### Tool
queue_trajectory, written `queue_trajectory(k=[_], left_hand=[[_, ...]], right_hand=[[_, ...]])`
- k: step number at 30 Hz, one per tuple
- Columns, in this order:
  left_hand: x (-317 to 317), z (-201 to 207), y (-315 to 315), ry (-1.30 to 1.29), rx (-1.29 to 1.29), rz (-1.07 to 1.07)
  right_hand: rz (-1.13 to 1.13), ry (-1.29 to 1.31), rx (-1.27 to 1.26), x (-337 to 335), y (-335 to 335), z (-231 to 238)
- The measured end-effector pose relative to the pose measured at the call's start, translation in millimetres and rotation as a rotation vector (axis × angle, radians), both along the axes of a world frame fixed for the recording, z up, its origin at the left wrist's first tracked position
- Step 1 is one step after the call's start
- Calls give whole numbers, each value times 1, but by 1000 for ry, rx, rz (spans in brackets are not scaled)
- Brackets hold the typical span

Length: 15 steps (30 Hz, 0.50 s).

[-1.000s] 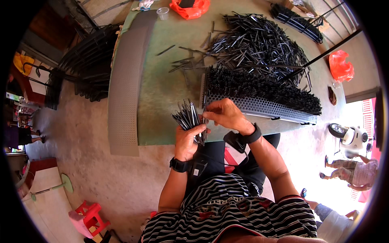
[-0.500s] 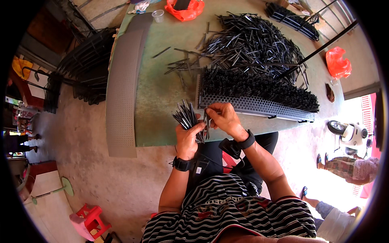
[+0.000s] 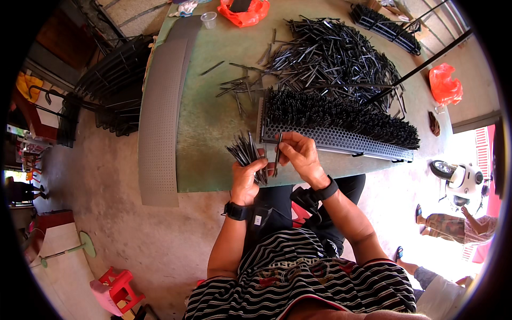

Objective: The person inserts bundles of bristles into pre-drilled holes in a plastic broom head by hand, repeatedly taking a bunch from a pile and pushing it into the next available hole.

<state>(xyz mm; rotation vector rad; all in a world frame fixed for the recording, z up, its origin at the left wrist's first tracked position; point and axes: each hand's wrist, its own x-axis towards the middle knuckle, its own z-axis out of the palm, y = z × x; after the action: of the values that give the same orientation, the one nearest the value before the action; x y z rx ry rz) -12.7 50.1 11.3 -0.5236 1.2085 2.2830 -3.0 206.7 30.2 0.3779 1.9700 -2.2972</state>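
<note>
As the left hand [image 3: 244,184] clasps black strips [image 3: 244,150], the right hand [image 3: 301,156] pinches one strip [image 3: 279,143] alongside.

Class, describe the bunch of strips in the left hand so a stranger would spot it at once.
Start at the big green table and go to its near edge, where the person's left hand is. The bunch of thin black strips pokes up from that hand. Unlike the heap of similar strips lying loose farther back, it is small, gripped and fanned out.
</note>
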Motion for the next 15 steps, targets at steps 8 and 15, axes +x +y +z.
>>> queue_trajectory(k=[8, 15], left_hand=[[2, -2, 1, -12, 115, -37], [4, 5, 1, 120, 14, -43]], right_hand=[[92, 66, 293, -2, -5, -7], [119, 30, 341, 0, -4, 4]])
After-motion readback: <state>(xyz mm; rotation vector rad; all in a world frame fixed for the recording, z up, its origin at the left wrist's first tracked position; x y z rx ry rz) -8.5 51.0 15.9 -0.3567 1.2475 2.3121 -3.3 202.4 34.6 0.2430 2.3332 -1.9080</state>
